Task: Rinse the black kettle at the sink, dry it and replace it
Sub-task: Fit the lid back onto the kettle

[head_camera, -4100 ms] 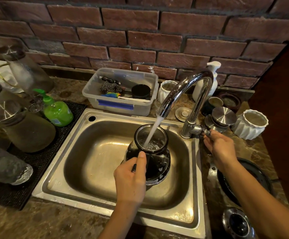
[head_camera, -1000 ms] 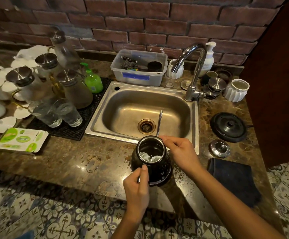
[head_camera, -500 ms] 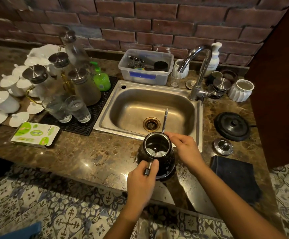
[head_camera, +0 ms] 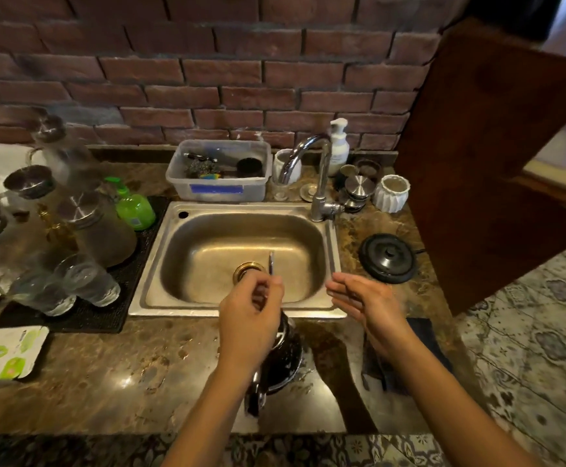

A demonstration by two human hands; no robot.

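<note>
The black kettle [head_camera: 283, 358] stands on the stone counter just in front of the sink [head_camera: 241, 308]. Its thin spout [head_camera: 271, 262] sticks up past my fingers and its handle [head_camera: 256, 396] points toward me. My left hand [head_camera: 249, 320] is over the kettle's mouth with the fingers curled; what they grip is hidden. My right hand [head_camera: 366, 303] hovers open to the right of the kettle, not touching it. The kettle's round black base [head_camera: 388, 257] lies right of the sink. A dark cloth [head_camera: 420, 345] sits on the counter under my right forearm.
The tap [head_camera: 318, 183] is off. Behind the sink are a plastic tub [head_camera: 219, 188], a pump bottle [head_camera: 339, 146] and white cups [head_camera: 391, 193]. Glass jugs [head_camera: 99, 230], tumblers [head_camera: 89, 284] and green soap [head_camera: 135, 210] crowd the left. A wooden door [head_camera: 494, 146] stands on the right.
My left hand has let go of the handle and moved up over the kettle's mouth. My right hand has come off the rim and moved right, open. The tap, running earlier, is off.
</note>
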